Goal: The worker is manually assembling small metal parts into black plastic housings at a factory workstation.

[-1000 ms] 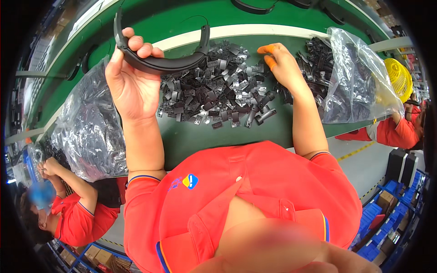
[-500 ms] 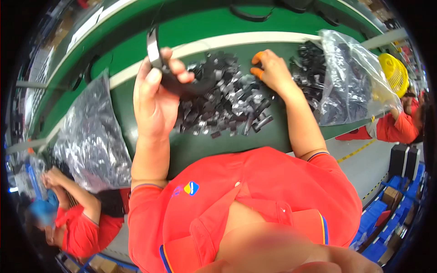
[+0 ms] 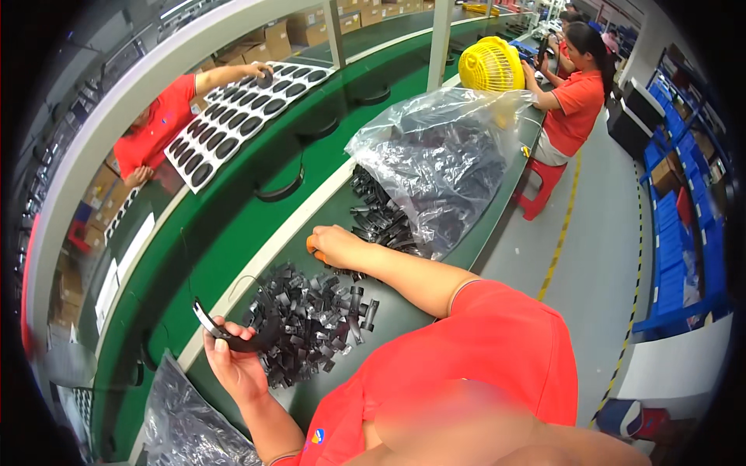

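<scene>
My left hand (image 3: 237,365) is closed around a curved black headphone headband (image 3: 208,320) with a shiny outer end, held up at the near left of the bench. A thin wire rises from the band. Beside that hand lies a heap of small black plastic pieces (image 3: 311,318), some of them glossy. My right hand (image 3: 342,247), with orange finger covers on its fingertips, is at the far edge of this heap, next to more black parts (image 3: 381,221) spilling from a clear bag. Its fingers are bent together, and whatever lies between them is hidden.
The large clear plastic bag (image 3: 443,163) stands right of the spilled parts; another bag (image 3: 186,419) lies at near left. Beyond a pale rail, a green conveyor (image 3: 233,225) carries curved black bands. Co-workers sit across it and at far right, near a yellow fan (image 3: 491,64).
My view has swung to the right, bringing the co-worker across the conveyor and the aisle into sight. The headband stays in my left hand; my right hand stays near the parts.
</scene>
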A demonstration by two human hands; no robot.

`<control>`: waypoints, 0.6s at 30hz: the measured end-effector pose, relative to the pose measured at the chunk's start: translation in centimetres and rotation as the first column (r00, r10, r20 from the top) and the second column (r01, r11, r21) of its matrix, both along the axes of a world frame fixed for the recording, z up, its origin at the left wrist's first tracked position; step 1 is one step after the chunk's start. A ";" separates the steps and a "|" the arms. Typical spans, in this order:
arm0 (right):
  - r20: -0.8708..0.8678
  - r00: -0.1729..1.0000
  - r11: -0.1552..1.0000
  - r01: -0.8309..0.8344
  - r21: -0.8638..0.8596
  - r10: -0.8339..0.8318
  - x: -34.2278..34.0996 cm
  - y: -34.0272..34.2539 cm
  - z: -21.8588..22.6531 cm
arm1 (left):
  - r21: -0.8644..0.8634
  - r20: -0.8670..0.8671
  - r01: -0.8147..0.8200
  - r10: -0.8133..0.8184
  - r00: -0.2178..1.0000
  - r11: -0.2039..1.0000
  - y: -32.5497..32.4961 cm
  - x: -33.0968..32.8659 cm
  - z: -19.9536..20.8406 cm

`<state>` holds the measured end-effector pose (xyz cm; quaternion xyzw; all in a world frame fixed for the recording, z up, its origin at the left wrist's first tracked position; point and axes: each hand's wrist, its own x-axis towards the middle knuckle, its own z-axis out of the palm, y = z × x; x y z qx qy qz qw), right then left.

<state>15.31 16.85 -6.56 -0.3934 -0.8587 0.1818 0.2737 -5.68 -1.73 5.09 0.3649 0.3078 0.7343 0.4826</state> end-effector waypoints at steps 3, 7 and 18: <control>-0.042 0.999 0.998 -0.025 -0.050 0.023 -0.1 -0.3 0.4 | 0.017 0.000 -0.013 0.013 1.000 1.000 -0.3 0.4 0.1; -0.191 0.982 0.999 -0.015 -0.043 0.007 -0.6 -0.9 2.0 | 0.021 -0.002 -0.010 0.010 1.000 1.000 0.1 0.5 0.2; -0.740 0.669 0.801 -0.410 -0.437 -0.062 -1.9 -2.3 2.6 | 0.019 -0.037 0.000 0.001 0.999 1.000 0.2 2.3 0.0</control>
